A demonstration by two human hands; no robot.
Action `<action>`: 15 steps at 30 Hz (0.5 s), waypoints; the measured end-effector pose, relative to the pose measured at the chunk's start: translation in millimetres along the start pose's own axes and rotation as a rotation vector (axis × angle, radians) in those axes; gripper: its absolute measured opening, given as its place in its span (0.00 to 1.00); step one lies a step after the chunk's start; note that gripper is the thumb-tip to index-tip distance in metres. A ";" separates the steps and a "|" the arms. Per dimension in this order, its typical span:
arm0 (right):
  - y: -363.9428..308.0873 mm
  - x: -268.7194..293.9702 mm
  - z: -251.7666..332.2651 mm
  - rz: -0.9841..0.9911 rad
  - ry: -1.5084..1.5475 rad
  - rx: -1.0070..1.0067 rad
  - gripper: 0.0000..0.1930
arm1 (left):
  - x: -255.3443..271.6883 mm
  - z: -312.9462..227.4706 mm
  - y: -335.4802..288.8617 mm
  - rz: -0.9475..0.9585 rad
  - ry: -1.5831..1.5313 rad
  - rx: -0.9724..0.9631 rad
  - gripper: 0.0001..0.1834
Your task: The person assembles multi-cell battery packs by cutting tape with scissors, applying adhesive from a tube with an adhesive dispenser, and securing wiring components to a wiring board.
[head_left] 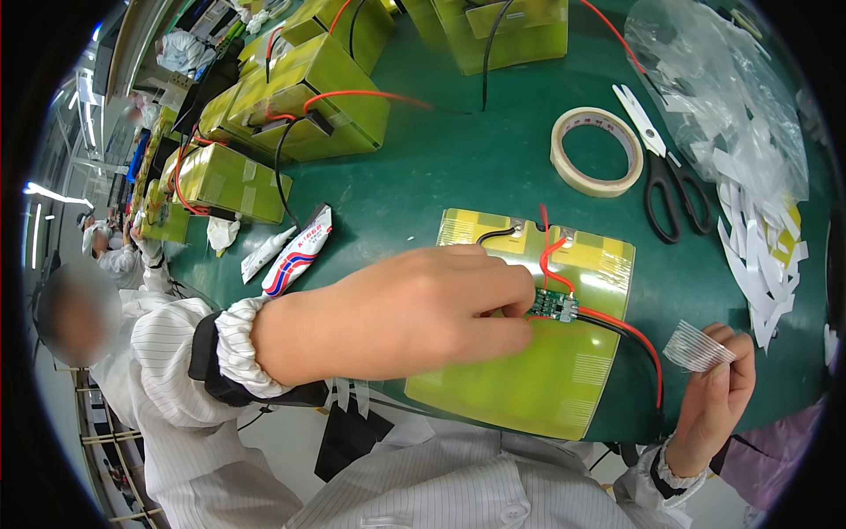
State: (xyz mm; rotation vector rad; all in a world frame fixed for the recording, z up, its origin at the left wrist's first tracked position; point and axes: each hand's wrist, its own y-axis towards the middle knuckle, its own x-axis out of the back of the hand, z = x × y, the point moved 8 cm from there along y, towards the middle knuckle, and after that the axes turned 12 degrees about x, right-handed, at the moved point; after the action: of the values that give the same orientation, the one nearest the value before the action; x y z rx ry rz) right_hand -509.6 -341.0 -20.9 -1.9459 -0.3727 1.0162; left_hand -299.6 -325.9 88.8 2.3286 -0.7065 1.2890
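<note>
A flat yellow-green wrapped battery pack lies on the green table in front of me. A small green circuit board sits on its top, with red wires and black wires running from it. My left hand reaches across the pack, fingertips pressing on the board's left edge. My right hand hovers at the pack's right side, pinching a short strip of clear fibre tape.
A roll of tan tape and scissors lie beyond the pack. White paper strips and a plastic bag lie at right. Several wired yellow-green packs stand at the back left. A squeezed tube lies left. Another person sits at far left.
</note>
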 end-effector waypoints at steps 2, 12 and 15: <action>-0.7 6.6 -3.6 -0.114 0.132 -0.025 0.17 | -0.1 0.2 1.0 -0.015 0.015 -0.023 0.10; 5.4 3.9 -3.3 -0.057 0.068 -0.026 0.18 | -1.9 3.4 7.7 0.013 -0.046 0.092 0.11; 5.6 3.9 -3.0 -0.048 0.042 -0.014 0.18 | -4.4 -7.1 14.1 0.122 0.120 0.016 0.11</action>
State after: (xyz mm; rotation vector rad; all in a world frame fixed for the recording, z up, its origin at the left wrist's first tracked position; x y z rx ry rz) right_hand -505.5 -343.5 -26.6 -1.9588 -0.4020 0.9432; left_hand -314.6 -332.1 89.9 2.2278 -0.8119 1.4787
